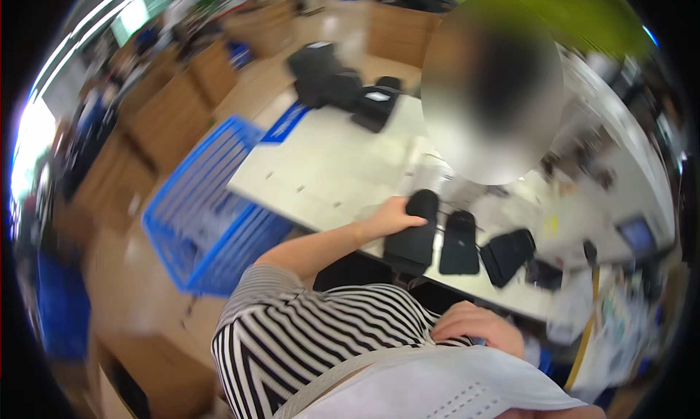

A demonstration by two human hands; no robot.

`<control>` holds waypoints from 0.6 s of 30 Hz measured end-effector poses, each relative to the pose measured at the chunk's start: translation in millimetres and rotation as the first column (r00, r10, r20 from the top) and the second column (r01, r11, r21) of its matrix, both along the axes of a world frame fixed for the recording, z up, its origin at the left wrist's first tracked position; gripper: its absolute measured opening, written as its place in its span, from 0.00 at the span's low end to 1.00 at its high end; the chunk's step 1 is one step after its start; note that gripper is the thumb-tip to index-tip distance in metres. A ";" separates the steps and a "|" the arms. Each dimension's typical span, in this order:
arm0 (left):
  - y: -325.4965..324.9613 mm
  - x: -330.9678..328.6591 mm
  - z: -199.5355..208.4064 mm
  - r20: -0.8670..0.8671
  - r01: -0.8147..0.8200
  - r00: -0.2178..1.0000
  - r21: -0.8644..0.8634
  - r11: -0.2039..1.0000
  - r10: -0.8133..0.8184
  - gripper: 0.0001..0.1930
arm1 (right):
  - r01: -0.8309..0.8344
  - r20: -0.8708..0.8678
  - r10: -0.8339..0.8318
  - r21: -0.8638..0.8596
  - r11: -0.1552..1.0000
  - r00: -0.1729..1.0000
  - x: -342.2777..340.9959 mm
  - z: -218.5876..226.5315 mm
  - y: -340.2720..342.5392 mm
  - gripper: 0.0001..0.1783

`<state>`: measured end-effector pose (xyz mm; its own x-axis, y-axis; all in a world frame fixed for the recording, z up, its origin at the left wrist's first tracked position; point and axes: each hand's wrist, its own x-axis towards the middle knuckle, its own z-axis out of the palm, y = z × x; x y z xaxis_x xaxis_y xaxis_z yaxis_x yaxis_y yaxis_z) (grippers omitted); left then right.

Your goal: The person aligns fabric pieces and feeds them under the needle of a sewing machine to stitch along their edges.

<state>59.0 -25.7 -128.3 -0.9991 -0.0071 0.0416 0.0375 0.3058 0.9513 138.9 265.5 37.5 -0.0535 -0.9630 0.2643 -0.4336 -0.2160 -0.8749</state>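
Note:
My left hand [396, 217] reaches across the table's near edge and is closed on a stack of flat black pieces [413, 245] with a rounded far end; the thumb lies on top. Right of it lie a second black round-ended stack [459, 245] and a third black stack [507, 257], which is turned at an angle. My right hand [477, 326] is close against my striped shirt, away from the table. Its fingers are curled in, and whatever may be inside them is hidden.
More black stacks [328, 76] stand on the far end of the white table [321, 164]. A blue plastic basket [164, 222] is left of the table. A person, blurred, is across from me beside a pale machine [620, 193]. Clear plastic bags [572, 306] hang at the right.

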 end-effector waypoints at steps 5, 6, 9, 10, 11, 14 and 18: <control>-3.2 10.1 0.9 -0.044 -0.016 0.999 -0.032 0.999 0.015 0.27 | -0.164 0.085 0.161 0.031 0.986 0.983 -16.3 -3.2 -20.3 0.33; -6.2 14.4 4.1 -0.031 0.001 1.000 -0.033 0.999 -0.002 0.27 | -0.208 0.097 0.207 0.004 0.978 0.974 -20.0 -4.7 -24.4 0.33; 2.3 8.6 17.2 0.081 -0.005 0.997 0.052 0.999 0.001 0.26 | -0.129 0.026 0.132 -0.078 0.988 0.991 -21.6 -0.4 -29.9 0.33; 1.0 4.7 10.2 0.061 -0.026 0.998 0.009 1.000 0.025 0.24 | -0.081 -0.012 0.081 -0.106 0.991 0.997 -22.7 -0.3 -31.8 0.34; 3.0 3.1 12.9 0.040 0.002 0.999 0.116 0.993 -0.007 0.24 | -0.069 -0.024 0.067 -0.098 0.993 0.997 -23.7 1.9 -29.4 0.36; 5.0 0.6 5.2 -0.004 -0.012 1.000 0.227 0.974 0.013 0.19 | -0.058 0.045 0.061 -0.071 0.996 0.997 -22.4 -8.0 -10.1 0.36; 17.2 -1.7 10.8 0.011 -0.035 0.999 0.189 0.981 0.034 0.19 | -0.034 0.121 0.050 -0.134 0.990 0.991 -9.4 -10.0 29.0 0.29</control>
